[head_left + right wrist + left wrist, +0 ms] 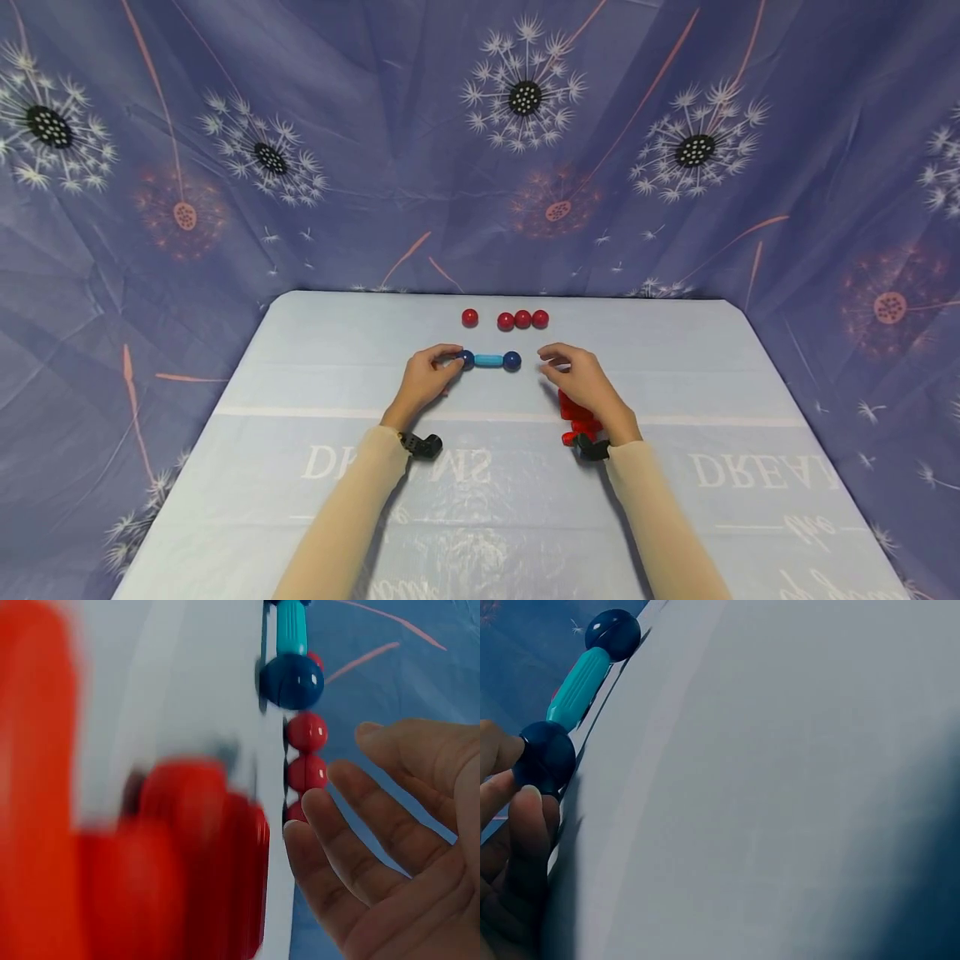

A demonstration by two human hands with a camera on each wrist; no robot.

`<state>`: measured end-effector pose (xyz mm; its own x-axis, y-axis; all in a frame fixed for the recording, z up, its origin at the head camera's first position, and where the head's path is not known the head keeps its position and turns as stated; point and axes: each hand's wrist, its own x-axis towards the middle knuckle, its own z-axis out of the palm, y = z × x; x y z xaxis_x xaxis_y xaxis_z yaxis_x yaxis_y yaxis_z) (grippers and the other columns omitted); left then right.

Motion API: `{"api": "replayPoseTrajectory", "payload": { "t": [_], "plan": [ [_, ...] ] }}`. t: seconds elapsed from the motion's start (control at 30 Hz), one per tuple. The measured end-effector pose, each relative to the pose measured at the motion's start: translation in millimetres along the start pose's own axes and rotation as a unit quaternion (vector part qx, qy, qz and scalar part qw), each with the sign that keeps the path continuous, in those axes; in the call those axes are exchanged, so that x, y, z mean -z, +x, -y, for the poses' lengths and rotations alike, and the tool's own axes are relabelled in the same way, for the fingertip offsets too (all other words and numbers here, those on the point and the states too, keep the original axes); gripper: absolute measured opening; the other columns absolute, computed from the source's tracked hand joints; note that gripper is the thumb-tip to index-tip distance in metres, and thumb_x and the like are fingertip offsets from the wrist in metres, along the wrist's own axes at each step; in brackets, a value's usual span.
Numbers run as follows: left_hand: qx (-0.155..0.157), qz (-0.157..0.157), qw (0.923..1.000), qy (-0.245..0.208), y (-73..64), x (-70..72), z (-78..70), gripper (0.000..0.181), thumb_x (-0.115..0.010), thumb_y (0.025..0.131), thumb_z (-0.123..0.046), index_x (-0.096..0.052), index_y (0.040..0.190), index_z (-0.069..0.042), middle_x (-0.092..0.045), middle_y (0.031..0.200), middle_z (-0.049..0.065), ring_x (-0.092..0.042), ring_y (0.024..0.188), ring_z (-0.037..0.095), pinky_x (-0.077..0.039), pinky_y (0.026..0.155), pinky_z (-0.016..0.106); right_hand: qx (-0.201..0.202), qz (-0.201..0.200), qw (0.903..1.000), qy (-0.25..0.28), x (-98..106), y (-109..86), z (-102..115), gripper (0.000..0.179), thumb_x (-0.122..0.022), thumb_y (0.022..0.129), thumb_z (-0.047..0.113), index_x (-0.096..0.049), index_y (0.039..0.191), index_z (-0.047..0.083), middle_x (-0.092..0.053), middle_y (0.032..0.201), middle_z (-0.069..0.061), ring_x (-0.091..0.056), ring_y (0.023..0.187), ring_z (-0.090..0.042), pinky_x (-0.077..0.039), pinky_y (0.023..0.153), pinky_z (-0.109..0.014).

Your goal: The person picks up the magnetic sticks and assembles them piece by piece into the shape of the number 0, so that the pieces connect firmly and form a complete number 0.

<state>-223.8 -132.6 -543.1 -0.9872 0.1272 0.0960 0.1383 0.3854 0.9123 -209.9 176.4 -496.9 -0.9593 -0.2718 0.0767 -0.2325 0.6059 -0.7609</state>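
A: Position of the dumbbell-shaped piece [488, 360]?

B: Flat on the pale table cover [300, 358], mid-table, lengthwise left to right. Composed of a turquoise rod [579, 688] with a dark blue ball at each end: left ball [546, 757], right ball [292, 681].

A: Left hand [424, 382]?

B: Pinching the left ball between thumb and fingertips [526, 802], wrist resting low over the table.

A: Right hand [581, 383]?

B: Holding nothing. Fingers loosely curled and spread, palm open in the wrist view, just beside the right ball but apart from it.

A: Surroundings?

B: Four red balls [522, 318] in a row behind the piece, toward the far edge: one alone on the left [469, 317], three touching on the right. Red plastic parts [576, 412] beneath the right wrist, blurred in the wrist view. Floral blue backdrop [375, 167] behind and to both sides of the table.
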Motion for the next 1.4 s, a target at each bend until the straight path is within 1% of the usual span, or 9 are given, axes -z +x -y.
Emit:
{"api": "replayPoseTrajectory", "payload": {
  "t": [0.13, 0.33, 0.47, 0.57, 0.67, 0.8, 0.93, 1.17, 1.4],
  "plan": [
    [-0.002, -0.007, 0.9999, 0.008, -0.7, -1.8, 0.3, 0.028, -0.071, 0.098, -0.019, -0.073, 0.125, -0.012, -0.075, 0.116, 0.01, -0.051, 0.045, 0.008, -0.046, 0.045, 0.024, -0.011, -0.012, 0.9997, -0.019, 11.6, -16.4, -3.9, 0.032, -0.071, 0.097, 0.013, -0.069, 0.127, 0.003, -0.072, 0.125, -0.012, -0.068, 0.114, -0.031, -0.056, 0.096, -0.049],
    [-0.035, -0.027, 0.9977, 0.052, -0.7, -5.2, -0.7, 0.028, -0.075, 0.095, -0.021, -0.076, 0.122, -0.012, -0.077, 0.109, 0.008, -0.047, 0.054, 0.007, -0.037, 0.05, 0.021, -0.019, -0.035, 0.9986, -0.034, 27.4, -34.5, -13.1, 0.031, -0.071, 0.097, 0.012, -0.07, 0.127, 0.004, -0.07, 0.124, -0.016, -0.07, 0.106, -0.035, -0.057, 0.092, -0.052],
    [-0.047, -0.033, 0.9957, 0.072, 0.2, -8.5, -1.2, 0.028, -0.075, 0.095, -0.022, -0.076, 0.121, -0.012, -0.078, 0.107, 0.007, -0.046, 0.055, 0.007, -0.036, 0.052, 0.021, -0.022, -0.042, 0.998, -0.043, 33.9, -41.1, -20.7, 0.03, -0.072, 0.096, 0.012, -0.07, 0.125, 0.002, -0.07, 0.123, -0.017, -0.068, 0.106, -0.036, -0.057, 0.091, -0.053],
    [-0.055, -0.038, 0.9943, 0.083, 0.5, -10.2, -1.4, 0.028, -0.075, 0.095, -0.024, -0.077, 0.121, -0.013, -0.078, 0.105, 0.006, -0.045, 0.054, 0.007, -0.036, 0.053, 0.022, -0.024, -0.039, 0.9975, -0.053, 35.5, -43.7, -28.1, 0.03, -0.071, 0.096, 0.012, -0.07, 0.124, 0.001, -0.069, 0.123, -0.019, -0.067, 0.106, -0.036, -0.057, 0.091, -0.053],
    [-0.059, -0.04, 0.9941, 0.082, 0.5, -11.0, -1.8, 0.028, -0.076, 0.095, -0.024, -0.077, 0.121, -0.013, -0.078, 0.104, 0.006, -0.045, 0.054, 0.007, -0.035, 0.053, 0.022, -0.036, -0.028, 0.9974, -0.055, 35.4, -46.4, -33.1, 0.03, -0.072, 0.097, 0.014, -0.071, 0.124, 0.002, -0.068, 0.123, -0.019, -0.067, 0.104, -0.035, -0.056, 0.091, -0.053],
    [-0.056, -0.037, 0.9942, 0.083, 0.3, -11.8, -2.2, 0.029, -0.075, 0.096, -0.024, -0.076, 0.122, -0.013, -0.077, 0.103, 0.006, -0.044, 0.054, 0.007, -0.035, 0.053, 0.022, -0.052, -0.006, 0.9971, -0.056, 34.3, -50.3, -37.8, 0.029, -0.071, 0.097, 0.016, -0.072, 0.123, 0.004, -0.068, 0.123, -0.018, -0.065, 0.104, -0.033, -0.055, 0.093, -0.053],
    [-0.053, -0.039, 0.9943, 0.084, -0.8, -12.4, -2.5, 0.028, -0.075, 0.095, -0.024, -0.077, 0.121, -0.012, -0.077, 0.099, 0.006, -0.044, 0.054, 0.008, -0.035, 0.053, 0.023, -0.052, 0.012, 0.9968, -0.06, 33.0, -53.7, -43.9, 0.025, -0.07, 0.098, 0.015, -0.073, 0.12, 0.004, -0.07, 0.117, -0.016, -0.065, 0.101, -0.03, -0.054, 0.093, -0.051],
    [-0.049, -0.038, 0.9942, 0.087, -0.5, -12.8, -1.3, 0.029, -0.073, 0.098, -0.026, -0.076, 0.124, -0.014, -0.075, 0.096, 0.005, -0.042, 0.053, 0.007, -0.033, 0.053, 0.023, -0.056, -0.006, 0.9969, -0.056, 33.3, -55.6, -51.7, 0.021, -0.068, 0.098, 0.011, -0.074, 0.116, 0.004, -0.072, 0.113, -0.015, -0.065, 0.099, -0.029, -0.054, 0.093, -0.049],
    [-0.047, -0.038, 0.9939, 0.092, -0.8, -10.2, -0.1, 0.03, -0.072, 0.098, -0.025, -0.074, 0.126, -0.017, -0.075, 0.101, 0.004, -0.041, 0.054, 0.007, -0.033, 0.053, 0.023, -0.042, 0.005, 0.9971, -0.063, 32.6, -49.5, -50.9, 0.023, -0.066, 0.096, 0.005, -0.074, 0.118, 0.002, -0.071, 0.114, -0.018, -0.064, 0.095, -0.027, -0.054, 0.09, -0.049]
  ]
}}
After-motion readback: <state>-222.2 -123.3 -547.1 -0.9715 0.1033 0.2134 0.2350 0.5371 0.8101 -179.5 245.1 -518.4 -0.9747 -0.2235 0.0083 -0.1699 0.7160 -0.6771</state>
